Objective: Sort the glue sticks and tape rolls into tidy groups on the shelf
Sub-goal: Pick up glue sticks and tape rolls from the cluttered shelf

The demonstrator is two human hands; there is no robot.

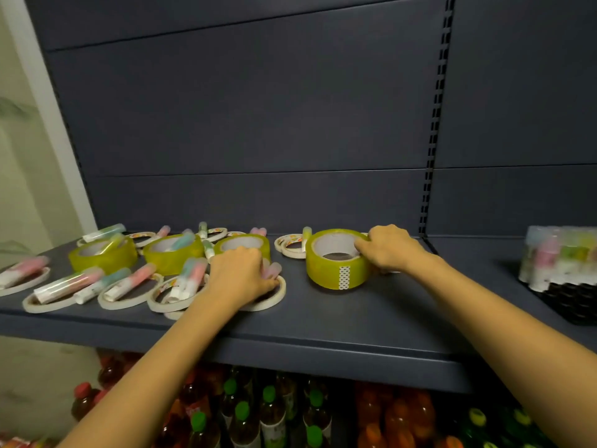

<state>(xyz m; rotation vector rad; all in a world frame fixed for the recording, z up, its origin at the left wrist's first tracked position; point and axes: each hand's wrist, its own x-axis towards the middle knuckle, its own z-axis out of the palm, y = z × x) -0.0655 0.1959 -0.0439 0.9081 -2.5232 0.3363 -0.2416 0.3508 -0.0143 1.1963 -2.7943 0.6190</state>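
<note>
Yellow-green wide tape roll (pixel 336 265) lies flat on the dark grey metal shelf (pixel 339 321), my right hand (pixel 391 248) gripping its rim. My left hand (pixel 240 273) is curled round a pink glue stick (pixel 274 270) on a thin white tape ring (pixel 279 295). Three more yellow rolls (pixel 103 257) and pastel glue sticks (pixel 68 284) lie scattered to the left.

dark shelf (pixel 323 321), tape rolls (pixel 103 255), glue sticks (pixel 69 284)

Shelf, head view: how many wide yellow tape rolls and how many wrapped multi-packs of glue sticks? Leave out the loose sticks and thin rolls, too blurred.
Wide yellow tape rolls: 4, one held by the right hand
Wrapped glue stick packs: 1
Total: 5
</note>
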